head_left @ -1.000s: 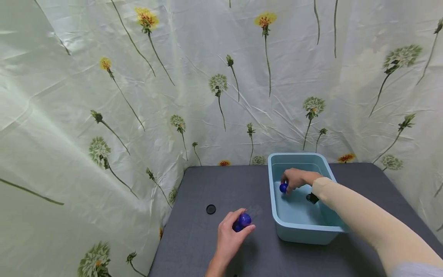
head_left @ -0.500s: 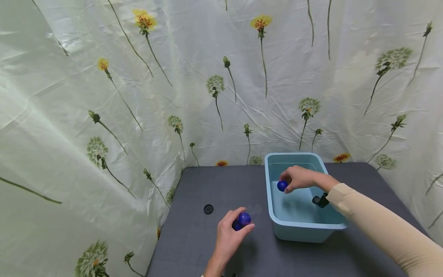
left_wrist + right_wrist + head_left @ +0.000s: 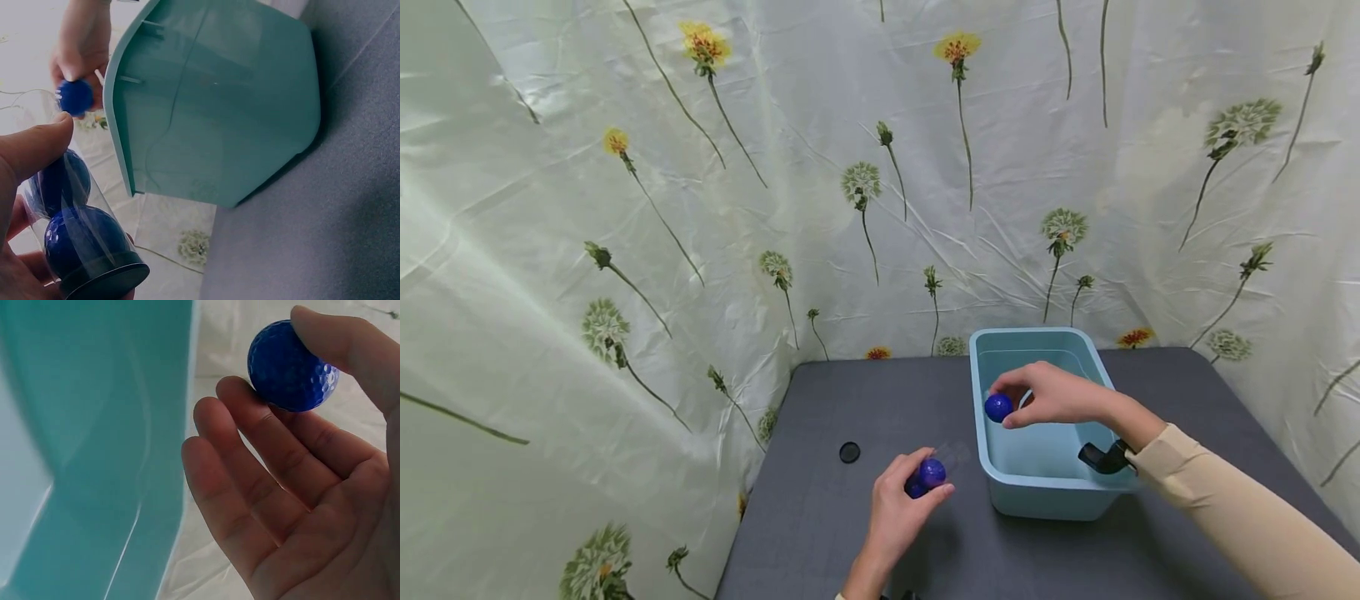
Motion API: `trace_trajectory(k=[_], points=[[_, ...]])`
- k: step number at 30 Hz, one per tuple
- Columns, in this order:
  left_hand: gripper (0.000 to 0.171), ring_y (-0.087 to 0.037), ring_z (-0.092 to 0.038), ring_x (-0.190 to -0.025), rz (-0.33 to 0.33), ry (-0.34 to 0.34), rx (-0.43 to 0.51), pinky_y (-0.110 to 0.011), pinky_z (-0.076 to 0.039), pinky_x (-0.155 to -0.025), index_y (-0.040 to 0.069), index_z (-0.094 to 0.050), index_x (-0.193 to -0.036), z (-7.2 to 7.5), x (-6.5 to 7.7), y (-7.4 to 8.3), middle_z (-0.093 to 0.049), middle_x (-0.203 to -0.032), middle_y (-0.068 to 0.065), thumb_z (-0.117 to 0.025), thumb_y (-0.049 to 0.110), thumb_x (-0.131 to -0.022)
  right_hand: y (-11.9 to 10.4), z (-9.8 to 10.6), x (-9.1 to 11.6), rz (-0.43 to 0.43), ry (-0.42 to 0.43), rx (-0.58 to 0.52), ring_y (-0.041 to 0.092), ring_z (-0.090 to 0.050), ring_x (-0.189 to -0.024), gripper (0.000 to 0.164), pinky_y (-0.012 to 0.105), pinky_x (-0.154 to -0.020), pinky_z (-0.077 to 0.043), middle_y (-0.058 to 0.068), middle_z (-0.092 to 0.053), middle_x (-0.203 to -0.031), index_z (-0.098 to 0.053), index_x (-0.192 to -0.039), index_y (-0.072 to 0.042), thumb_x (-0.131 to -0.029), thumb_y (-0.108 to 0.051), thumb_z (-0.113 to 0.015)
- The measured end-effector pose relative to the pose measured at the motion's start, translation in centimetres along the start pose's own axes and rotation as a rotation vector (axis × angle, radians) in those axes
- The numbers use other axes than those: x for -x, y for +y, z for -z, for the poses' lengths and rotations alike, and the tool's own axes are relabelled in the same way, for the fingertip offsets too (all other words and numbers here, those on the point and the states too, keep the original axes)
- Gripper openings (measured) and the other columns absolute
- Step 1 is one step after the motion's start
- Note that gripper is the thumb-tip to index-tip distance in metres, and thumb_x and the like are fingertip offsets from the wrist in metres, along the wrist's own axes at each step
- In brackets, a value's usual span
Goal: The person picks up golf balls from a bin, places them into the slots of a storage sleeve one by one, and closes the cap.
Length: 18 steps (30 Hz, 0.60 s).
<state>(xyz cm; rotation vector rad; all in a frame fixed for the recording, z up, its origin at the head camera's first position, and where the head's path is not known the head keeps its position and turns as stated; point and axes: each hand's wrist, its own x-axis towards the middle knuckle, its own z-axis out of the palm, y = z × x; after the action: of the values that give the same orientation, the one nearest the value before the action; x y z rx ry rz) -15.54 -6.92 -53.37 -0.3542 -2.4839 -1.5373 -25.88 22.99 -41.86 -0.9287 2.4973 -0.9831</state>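
Note:
My left hand (image 3: 895,512) grips a clear plastic tube (image 3: 109,280) with a dark end cap. Inside the tube, two blue golf balls (image 3: 87,237) sit one against the other; the end away from the cap is partly behind my thumb. My right hand (image 3: 1056,396) pinches a single blue golf ball (image 3: 998,407) between thumb and fingers, above the left side of a light blue bin (image 3: 1037,482). In the right wrist view, the dimpled ball (image 3: 290,369) is held at the fingertips, the other fingers spread loosely below.
A round black cap (image 3: 849,452) lies on the dark grey table (image 3: 790,508), left of the tube. A flower-print curtain (image 3: 737,208) hangs behind and at the left. A black wrist mount (image 3: 1103,458) on the right arm hangs over the bin.
My right hand has lifted the golf ball from low inside the bin and carried it slightly left, up toward the rim. My left hand with the tube stays nearly still.

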Motion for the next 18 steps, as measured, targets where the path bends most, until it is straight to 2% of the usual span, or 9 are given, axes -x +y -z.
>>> trace_trajectory(k=[5, 11, 15, 18], points=[[0.048, -0.01, -0.06, -0.086, -0.002, -0.001, -0.02, -0.029, -0.052, -0.075, 0.035, -0.069, -0.122, 0.1, 0.0, 0.0, -0.063, -0.099, 0.012, -0.083, 0.051, -0.079, -1.3, -1.3, 0.2, 0.059, -0.004, -0.024, 0.014, -0.066, -0.092, 0.038, 0.03, -0.079, -0.055, -0.01, -0.069, -0.102, -0.067, -0.123, -0.019, -0.088, -0.032, -0.079], [0.052, -0.009, -0.06, -0.085, -0.005, -0.01, -0.035, -0.029, -0.051, -0.076, 0.03, -0.07, -0.123, 0.2, 0.1, 0.2, -0.062, -0.098, 0.012, -0.081, 0.054, -0.079, -2.6, -2.8, 0.0, 0.126, -0.029, 0.012, 0.011, -0.065, -0.09, 0.034, 0.034, -0.08, -0.055, -0.013, -0.068, -0.101, -0.068, -0.12, -0.023, -0.089, -0.031, -0.079], [0.051, -0.007, -0.06, -0.085, -0.019, -0.014, -0.05, -0.028, -0.051, -0.075, 0.029, -0.07, -0.123, 0.2, 0.3, 0.2, -0.063, -0.098, 0.012, -0.082, 0.053, -0.079, -3.2, -3.5, -0.2, 0.141, -0.055, 0.029, 0.011, -0.065, -0.089, 0.032, 0.041, -0.081, -0.056, -0.014, -0.068, -0.1, -0.068, -0.119, -0.025, -0.089, -0.031, -0.079], [0.05, -0.007, -0.06, -0.084, -0.034, -0.012, -0.058, -0.028, -0.051, -0.074, 0.028, -0.071, -0.122, 0.3, 0.4, 0.1, -0.063, -0.097, 0.012, -0.082, 0.052, -0.079, -3.5, -3.8, -0.4, 0.148, -0.059, 0.047, 0.01, -0.065, -0.088, 0.032, 0.039, -0.081, -0.056, -0.015, -0.068, -0.099, -0.068, -0.118, -0.025, -0.088, -0.031, -0.079]])
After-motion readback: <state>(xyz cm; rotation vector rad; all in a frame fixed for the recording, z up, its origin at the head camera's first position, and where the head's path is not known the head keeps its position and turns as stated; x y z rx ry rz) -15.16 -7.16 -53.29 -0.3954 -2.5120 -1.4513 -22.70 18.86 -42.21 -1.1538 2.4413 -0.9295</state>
